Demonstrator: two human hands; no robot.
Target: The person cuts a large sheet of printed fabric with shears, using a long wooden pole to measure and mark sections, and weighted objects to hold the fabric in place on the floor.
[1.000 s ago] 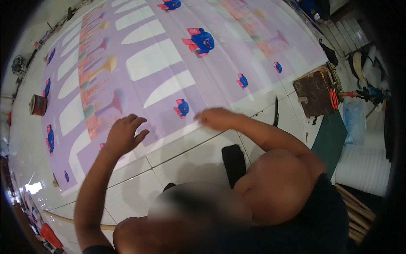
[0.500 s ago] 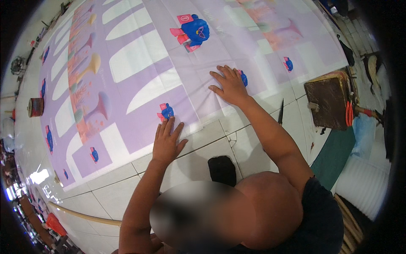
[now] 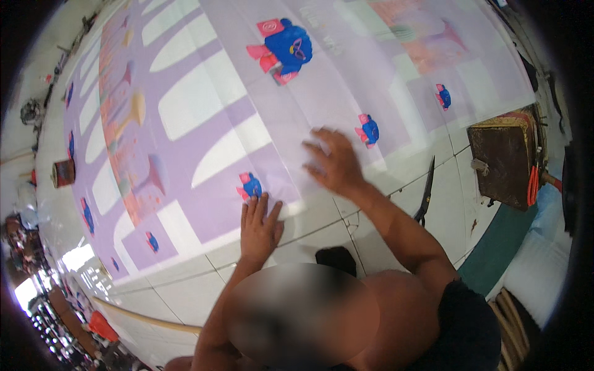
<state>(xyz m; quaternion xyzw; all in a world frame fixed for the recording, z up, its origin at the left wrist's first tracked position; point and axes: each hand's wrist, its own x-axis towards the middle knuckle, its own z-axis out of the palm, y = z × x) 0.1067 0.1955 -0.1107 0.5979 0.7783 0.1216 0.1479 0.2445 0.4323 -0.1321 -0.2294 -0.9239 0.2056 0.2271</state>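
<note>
A large thin sheet, printed in lilac, white and orange with blue cartoon figures, lies spread over the tiled floor. Near its front edge my left hand rests flat, fingers stretched out just below a small printed blue figure. To the right, my right hand is over the same edge with its fingers apart. It is slightly blurred, and whether it touches the sheet is unclear. Neither hand holds anything. Dark scissors lie on the tiles right of my right forearm.
A worn brown box-like block with an orange loop stands at the right, near a green mat and white foam. A rusty can sits at the sheet's left edge. A pale curved stick and a black object lie nearer.
My right hand has drawn back toward the sheet's near edge, uncovering a printed blue figure. My left hand stays on the sheet below its figure. The whole view has shifted slightly.
</note>
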